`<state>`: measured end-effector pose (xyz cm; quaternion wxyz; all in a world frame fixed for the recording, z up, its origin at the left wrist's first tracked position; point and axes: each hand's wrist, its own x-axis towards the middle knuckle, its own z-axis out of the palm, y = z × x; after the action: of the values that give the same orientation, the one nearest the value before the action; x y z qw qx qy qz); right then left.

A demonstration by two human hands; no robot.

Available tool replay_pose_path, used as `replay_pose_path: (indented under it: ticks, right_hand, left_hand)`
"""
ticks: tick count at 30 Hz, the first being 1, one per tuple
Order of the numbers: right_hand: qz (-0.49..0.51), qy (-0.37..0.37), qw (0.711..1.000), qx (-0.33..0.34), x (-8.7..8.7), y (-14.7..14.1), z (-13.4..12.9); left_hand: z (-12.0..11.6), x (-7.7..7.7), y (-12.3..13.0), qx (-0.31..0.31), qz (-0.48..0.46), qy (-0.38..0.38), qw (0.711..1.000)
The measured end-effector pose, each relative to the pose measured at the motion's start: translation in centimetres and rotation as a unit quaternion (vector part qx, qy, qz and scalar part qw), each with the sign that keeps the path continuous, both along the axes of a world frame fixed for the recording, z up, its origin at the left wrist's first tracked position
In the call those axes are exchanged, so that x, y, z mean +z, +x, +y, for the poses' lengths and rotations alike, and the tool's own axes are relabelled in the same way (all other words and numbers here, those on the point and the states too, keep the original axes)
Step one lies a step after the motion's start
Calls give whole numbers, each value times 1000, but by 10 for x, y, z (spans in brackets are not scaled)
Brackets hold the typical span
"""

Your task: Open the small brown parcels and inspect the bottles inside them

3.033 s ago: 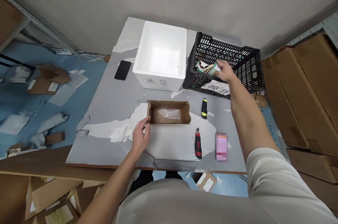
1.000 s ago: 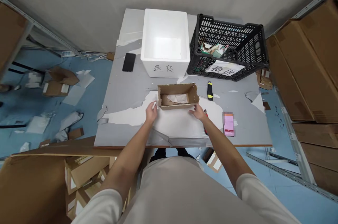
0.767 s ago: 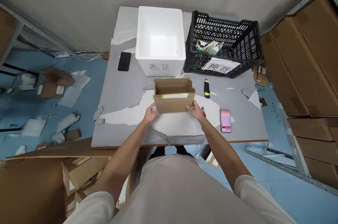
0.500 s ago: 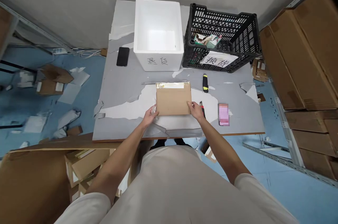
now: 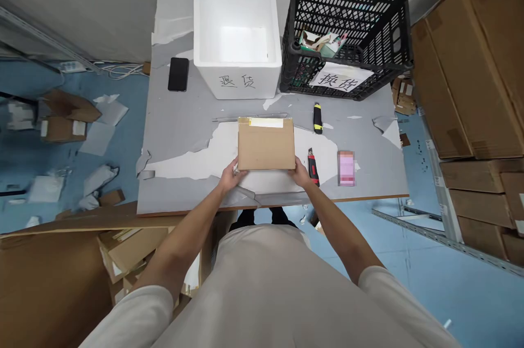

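Note:
A small brown cardboard box [image 5: 266, 146] is held over the middle of the worktable, a strip of clear tape and a white label along its far edge. My left hand [image 5: 231, 176] grips its near left corner, with a small pale bit by the fingers that I cannot make out. On the near right corner my right hand [image 5: 301, 174] is closed, thumb and fingers at the edge. Just right of that hand lies a red and black utility knife [image 5: 313, 166]. Farther back is a black and yellow utility knife [image 5: 317, 118].
A white foam box [image 5: 248, 83] and a black plastic crate [image 5: 385, 55] holding small packages stand at the table's back. A black phone [image 5: 178, 74] lies left, a pink-screened phone [image 5: 346, 168] right. A big carton [image 5: 53, 277] of boxes stands at the near left.
The head view has shifted, so the table sits higher in the picture. My right hand has slid toward the box's near corner, and the red knife shows more fully.

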<state>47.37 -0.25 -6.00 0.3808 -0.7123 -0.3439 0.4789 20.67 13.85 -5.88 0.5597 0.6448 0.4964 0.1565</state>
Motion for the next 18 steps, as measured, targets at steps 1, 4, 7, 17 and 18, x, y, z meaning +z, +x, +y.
replay_pose_path:
  ticks: [1, 4, 7, 17, 18]
  right_hand:
    - [4, 0, 1000, -4, 5, -2, 2]
    - [-42, 26, 999, -2, 35, -3, 6]
    - [-99, 41, 994, -16, 75, -3, 11]
    - [-138, -76, 987, -20, 95, -9, 5]
    - [-137, -73, 988, -22, 91, -8, 5]
  left_hand:
    - [0, 4, -1, 6, -7, 0, 1000]
    - [1, 27, -7, 19, -14, 30, 999]
    - [-2, 59, -12, 53, 8, 67, 996]
    - [-26, 77, -6, 92, 28, 27, 995]
    - [-26, 74, -5, 99, 19, 25, 995]
